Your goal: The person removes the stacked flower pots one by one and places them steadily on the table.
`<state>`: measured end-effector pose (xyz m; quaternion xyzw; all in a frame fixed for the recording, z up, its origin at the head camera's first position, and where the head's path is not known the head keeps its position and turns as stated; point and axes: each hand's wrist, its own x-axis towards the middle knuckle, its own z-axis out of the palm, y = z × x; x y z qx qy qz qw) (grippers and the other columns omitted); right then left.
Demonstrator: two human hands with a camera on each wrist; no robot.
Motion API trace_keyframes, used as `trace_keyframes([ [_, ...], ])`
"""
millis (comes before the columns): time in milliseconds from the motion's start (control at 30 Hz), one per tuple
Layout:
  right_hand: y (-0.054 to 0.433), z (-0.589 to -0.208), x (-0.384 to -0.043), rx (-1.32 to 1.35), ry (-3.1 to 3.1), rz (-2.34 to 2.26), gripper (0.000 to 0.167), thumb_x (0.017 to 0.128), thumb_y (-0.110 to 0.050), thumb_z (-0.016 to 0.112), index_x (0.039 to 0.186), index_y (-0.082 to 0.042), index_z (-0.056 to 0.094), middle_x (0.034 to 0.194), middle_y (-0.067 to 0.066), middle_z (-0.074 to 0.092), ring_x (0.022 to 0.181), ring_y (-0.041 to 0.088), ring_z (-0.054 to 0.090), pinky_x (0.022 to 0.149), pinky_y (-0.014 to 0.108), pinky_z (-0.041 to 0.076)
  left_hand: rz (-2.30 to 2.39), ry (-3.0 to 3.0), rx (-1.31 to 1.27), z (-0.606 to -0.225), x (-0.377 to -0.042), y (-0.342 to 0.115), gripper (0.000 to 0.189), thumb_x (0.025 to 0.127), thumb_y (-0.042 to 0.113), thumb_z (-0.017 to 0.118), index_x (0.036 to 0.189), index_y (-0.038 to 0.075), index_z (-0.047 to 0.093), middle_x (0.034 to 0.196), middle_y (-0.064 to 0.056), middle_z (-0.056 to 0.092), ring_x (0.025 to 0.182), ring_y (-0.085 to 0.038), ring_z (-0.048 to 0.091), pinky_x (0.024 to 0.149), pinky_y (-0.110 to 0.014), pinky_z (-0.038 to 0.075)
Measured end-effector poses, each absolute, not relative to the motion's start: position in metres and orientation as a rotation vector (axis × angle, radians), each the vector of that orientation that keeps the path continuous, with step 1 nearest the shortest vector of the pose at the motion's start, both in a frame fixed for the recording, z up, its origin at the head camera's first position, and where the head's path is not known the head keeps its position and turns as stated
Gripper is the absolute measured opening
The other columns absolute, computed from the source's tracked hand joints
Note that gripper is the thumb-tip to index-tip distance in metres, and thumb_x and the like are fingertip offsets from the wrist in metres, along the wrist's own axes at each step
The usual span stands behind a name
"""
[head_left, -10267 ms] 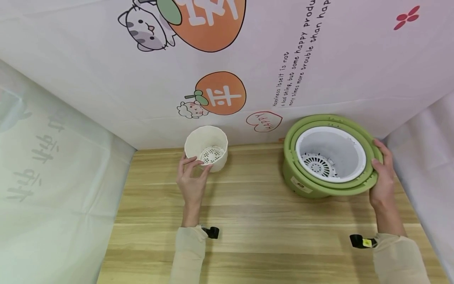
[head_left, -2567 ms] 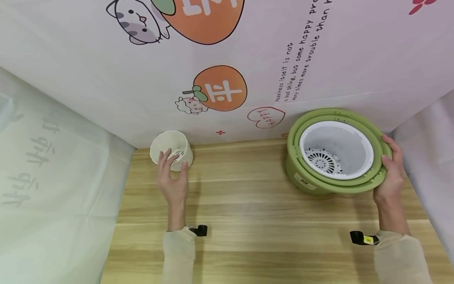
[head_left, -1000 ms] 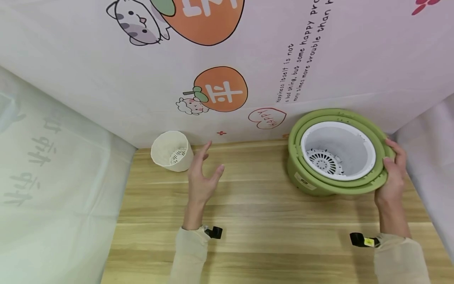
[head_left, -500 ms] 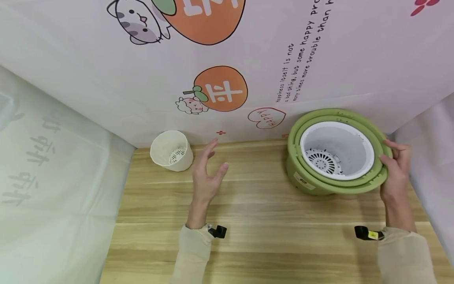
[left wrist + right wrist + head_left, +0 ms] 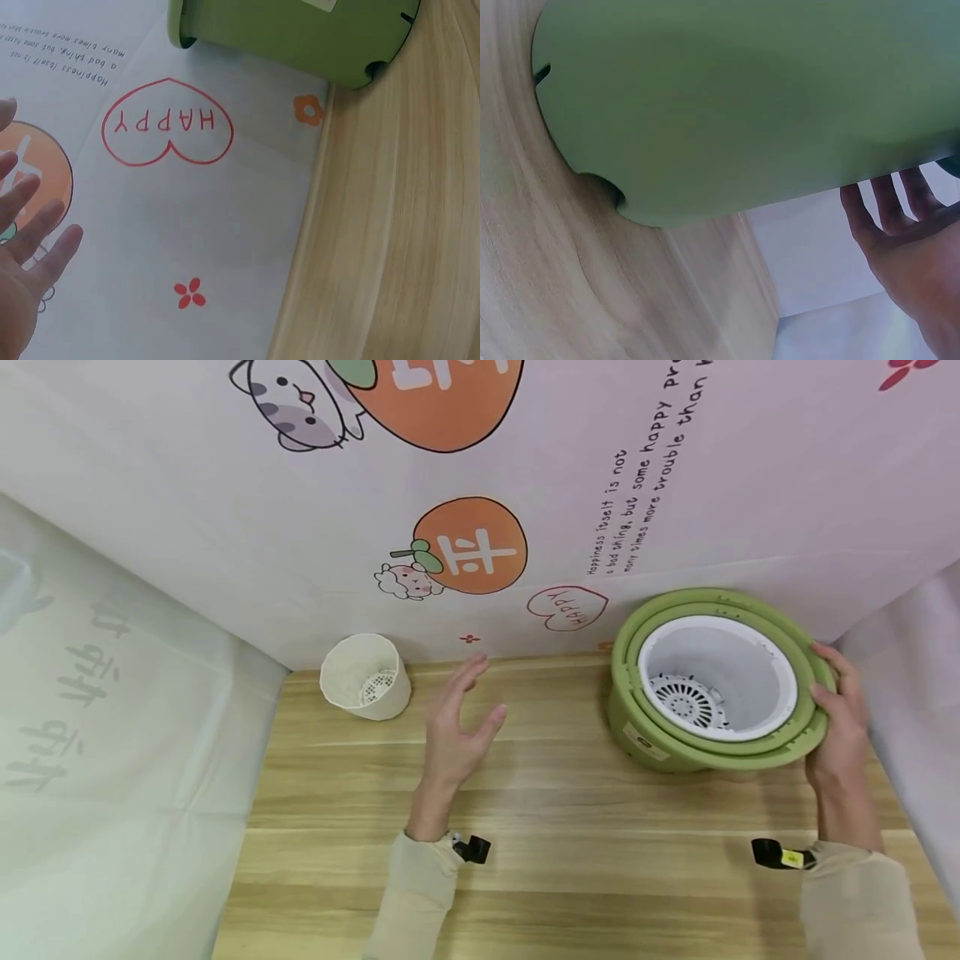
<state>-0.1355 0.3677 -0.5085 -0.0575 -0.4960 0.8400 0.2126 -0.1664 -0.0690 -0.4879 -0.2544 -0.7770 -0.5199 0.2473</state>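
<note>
On the right of the head view, nested green flowerpots (image 5: 628,714) hold a white inner pot (image 5: 735,668) with a slotted bottom. My right hand (image 5: 842,727) grips the green rim at its right edge, thumb on top. Fingers of the right hand (image 5: 911,251) touch the smooth green wall (image 5: 705,112) under the rim in the right wrist view. My left hand (image 5: 456,739) hovers over the table with thumb and fingers apart, holding nothing. To its left, a small white flowerpot (image 5: 388,700) with a perforated bottom stands by the back wall.
A wood-grain table (image 5: 555,827) carries everything. Behind it rises a printed white cloth (image 5: 315,543) with orange fruit drawings and lettering. Pale cloth side walls (image 5: 135,710) close off left and right.
The small white flowerpot, earlier held by my left hand, was shifted left and let go. My left hand then moved right. My right hand has kept its grip on the green flowerpot.
</note>
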Motion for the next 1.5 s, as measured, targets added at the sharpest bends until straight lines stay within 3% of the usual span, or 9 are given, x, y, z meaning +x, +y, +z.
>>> trace_keyframes([
  [333, 0.363, -0.513, -0.138, -0.141, -1.281, 2.32, 0.044, 0.093, 0.004, 0.038, 0.135, 0.008, 0.05, 0.143, 0.02, 0.04, 0.12, 0.026, 0.05, 0.086, 0.021, 0.057, -1.304, -2.218, -0.798, -0.485, -0.167, -0.054, 0.057, 0.086, 0.025, 0.074, 0.135, 0.003, 0.056, 0.144, -0.013, 0.053, 0.134, -0.025, 0.049, 0.113, -0.04, 0.04],
  [600, 0.36, -0.515, -0.141, -0.1, -1.199, 2.331, 0.043, 0.092, 0.004, 0.039, 0.133, 0.01, 0.049, 0.141, 0.024, 0.041, 0.116, 0.028, 0.053, 0.085, 0.024, 0.058, -1.281, -2.229, -0.814, -0.482, -0.168, -0.051, 0.057, 0.086, 0.027, 0.074, 0.136, 0.005, 0.057, 0.146, -0.01, 0.052, 0.136, -0.024, 0.047, 0.115, -0.04, 0.038],
  [1000, 0.356, -0.519, -0.142, 0.027, -1.053, 2.454, 0.052, 0.091, 0.003, 0.034, 0.142, 0.009, 0.039, 0.146, 0.024, 0.038, 0.127, 0.031, 0.047, 0.099, 0.029, 0.052, -1.283, -2.212, -0.876, -0.479, -0.168, -0.042, 0.057, 0.083, 0.024, 0.075, 0.135, 0.007, 0.06, 0.148, -0.011, 0.05, 0.133, -0.024, 0.05, 0.111, -0.04, 0.042],
  [1300, 0.364, -0.522, -0.14, -0.01, -1.07, 2.467, 0.048, 0.091, 0.005, 0.044, 0.139, 0.01, 0.042, 0.141, 0.023, 0.041, 0.116, 0.03, 0.056, 0.087, 0.029, 0.059, -1.326, -2.186, -0.948, -0.48, -0.165, -0.035, 0.053, 0.09, 0.033, 0.071, 0.133, 0.006, 0.061, 0.148, -0.011, 0.05, 0.135, -0.023, 0.048, 0.112, -0.038, 0.042],
  [1500, 0.365, -0.521, -0.143, -0.037, -1.092, 2.414, 0.048, 0.088, 0.006, 0.049, 0.135, 0.012, 0.045, 0.14, 0.024, 0.042, 0.116, 0.031, 0.055, 0.085, 0.028, 0.059, -1.346, -2.142, -0.991, -0.478, -0.167, -0.028, 0.048, 0.088, 0.029, 0.072, 0.129, 0.004, 0.065, 0.146, -0.011, 0.052, 0.133, -0.024, 0.049, 0.109, -0.035, 0.045],
])
